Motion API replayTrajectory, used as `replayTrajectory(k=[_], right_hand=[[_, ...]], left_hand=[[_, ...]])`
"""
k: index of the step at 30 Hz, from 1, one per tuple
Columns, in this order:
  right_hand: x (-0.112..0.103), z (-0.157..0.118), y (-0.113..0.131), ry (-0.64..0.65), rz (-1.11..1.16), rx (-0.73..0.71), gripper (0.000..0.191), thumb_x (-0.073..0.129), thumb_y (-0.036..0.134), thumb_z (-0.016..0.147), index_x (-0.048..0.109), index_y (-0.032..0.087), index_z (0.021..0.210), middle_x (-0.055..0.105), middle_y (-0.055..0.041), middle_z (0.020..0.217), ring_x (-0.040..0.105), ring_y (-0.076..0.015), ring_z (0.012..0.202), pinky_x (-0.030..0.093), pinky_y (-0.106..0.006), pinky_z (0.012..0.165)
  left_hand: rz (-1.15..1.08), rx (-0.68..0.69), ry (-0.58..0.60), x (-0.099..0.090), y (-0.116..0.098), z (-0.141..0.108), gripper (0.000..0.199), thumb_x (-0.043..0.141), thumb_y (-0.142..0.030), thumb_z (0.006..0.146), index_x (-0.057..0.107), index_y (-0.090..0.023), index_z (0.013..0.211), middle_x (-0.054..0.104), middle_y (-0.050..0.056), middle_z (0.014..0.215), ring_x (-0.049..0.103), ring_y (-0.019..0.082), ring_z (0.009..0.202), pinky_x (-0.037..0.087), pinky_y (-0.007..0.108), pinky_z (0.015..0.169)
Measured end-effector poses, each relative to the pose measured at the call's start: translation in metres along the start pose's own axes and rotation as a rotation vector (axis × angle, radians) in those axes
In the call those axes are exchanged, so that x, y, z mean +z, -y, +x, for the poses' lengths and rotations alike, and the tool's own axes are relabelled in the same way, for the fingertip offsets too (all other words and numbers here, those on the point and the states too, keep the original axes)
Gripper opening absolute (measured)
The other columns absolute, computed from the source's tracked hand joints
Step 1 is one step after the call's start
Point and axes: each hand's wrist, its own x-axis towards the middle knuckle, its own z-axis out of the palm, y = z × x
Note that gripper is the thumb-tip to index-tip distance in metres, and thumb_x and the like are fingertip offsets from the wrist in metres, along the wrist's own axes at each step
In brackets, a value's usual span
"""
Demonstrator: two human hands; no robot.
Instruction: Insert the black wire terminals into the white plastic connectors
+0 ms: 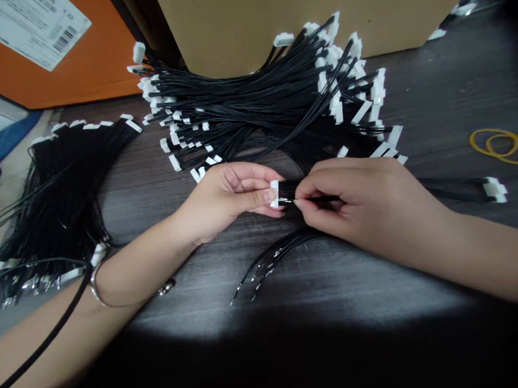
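Observation:
My left hand pinches a small white connector housing between thumb and fingers. Black wires run from the housing to the right, beneath my right hand. The fingers of that hand are closed on a black wire, whose metal terminal is at the housing's right side; whether it is inside cannot be made out. Below my hands, several loose wires with bare metal terminals fan out on the table. Another white connector lies at the far end of the wires, right of my right wrist.
A large pile of black wire harnesses with white connectors lies behind my hands. At left is a second bundle. Yellow rubber bands are at right. A cardboard box and an orange box stand at the back.

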Motion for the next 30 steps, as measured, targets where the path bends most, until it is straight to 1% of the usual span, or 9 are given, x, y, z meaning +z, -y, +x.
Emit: replayTrajectory(k=[3,6,9,13,21,24,27,30], right_hand=[[-0.002,-0.001,-0.002,0.04,-0.071,-0.069,0.02,0.05,0.017,0.09,0.066,0.013,0.079,0.059,-0.0027,0.073,0.053,-0.01,0.06,0.039,-0.024,0.056],[-0.002,-0.001,-0.004,0.064,-0.064,-0.08,0.022,0.047,0.019,0.093,0.065,0.011,0.084,0.059,-0.0043,0.076,0.055,-0.0115,0.063,0.042,-0.026,0.058],[-0.001,-0.002,-0.003,0.042,-0.032,-0.085,0.018,0.049,0.018,0.092,0.064,0.011,0.086,0.059,-0.0042,0.076,0.055,-0.0114,0.065,0.044,-0.025,0.06],[0.002,-0.003,0.0,0.002,-0.056,-0.095,0.015,0.05,0.017,0.092,0.063,0.01,0.087,0.061,-0.0057,0.078,0.056,-0.0122,0.069,0.045,-0.025,0.062],[0.005,-0.002,0.008,-0.019,-0.02,0.005,0.008,0.053,0.013,0.09,0.06,0.015,0.085,0.063,-0.0035,0.078,0.058,-0.0107,0.07,0.045,-0.022,0.061],[0.006,-0.001,0.009,-0.031,0.004,0.017,0.008,0.054,0.012,0.089,0.06,0.014,0.084,0.063,-0.0032,0.078,0.058,-0.01,0.07,0.046,-0.022,0.062],[0.006,-0.001,0.008,-0.021,0.035,0.027,0.009,0.054,0.011,0.089,0.061,0.013,0.084,0.063,-0.0025,0.077,0.057,-0.0086,0.069,0.045,-0.02,0.063],[0.004,0.001,0.005,0.016,0.093,0.045,0.011,0.053,0.012,0.09,0.061,0.015,0.083,0.062,-0.0007,0.076,0.056,-0.0075,0.069,0.044,-0.019,0.062]], left_hand=[[-0.043,-0.009,0.028,-0.001,-0.001,0.001,0.017,0.075,-0.012,0.075,0.071,-0.012,0.091,0.072,0.003,0.078,0.069,0.013,0.072,0.062,0.029,0.072],[-0.068,-0.031,0.043,-0.002,-0.002,0.001,0.017,0.075,-0.011,0.075,0.071,-0.011,0.091,0.072,0.004,0.079,0.069,0.013,0.072,0.062,0.029,0.072],[-0.1,-0.042,0.053,-0.002,-0.003,0.002,0.017,0.076,-0.011,0.074,0.071,-0.01,0.09,0.072,0.004,0.079,0.07,0.013,0.071,0.062,0.029,0.071],[-0.139,-0.053,0.046,-0.002,-0.002,0.002,0.021,0.079,-0.011,0.07,0.07,-0.008,0.088,0.073,0.006,0.076,0.071,0.016,0.069,0.062,0.029,0.068],[-0.163,-0.046,0.054,-0.003,0.0,0.002,0.022,0.08,-0.011,0.069,0.071,-0.008,0.089,0.073,0.007,0.076,0.071,0.018,0.069,0.062,0.032,0.07],[-0.176,-0.051,0.052,-0.003,0.0,0.002,0.024,0.081,-0.012,0.068,0.071,-0.008,0.089,0.072,0.007,0.076,0.071,0.018,0.069,0.062,0.032,0.07],[-0.181,-0.059,0.05,-0.002,-0.001,0.001,0.023,0.081,-0.011,0.067,0.071,-0.007,0.087,0.072,0.007,0.074,0.071,0.018,0.067,0.062,0.032,0.069],[-0.197,-0.064,0.07,-0.001,-0.001,0.001,0.022,0.081,-0.011,0.067,0.071,-0.007,0.086,0.071,0.005,0.071,0.071,0.017,0.066,0.062,0.032,0.069]])
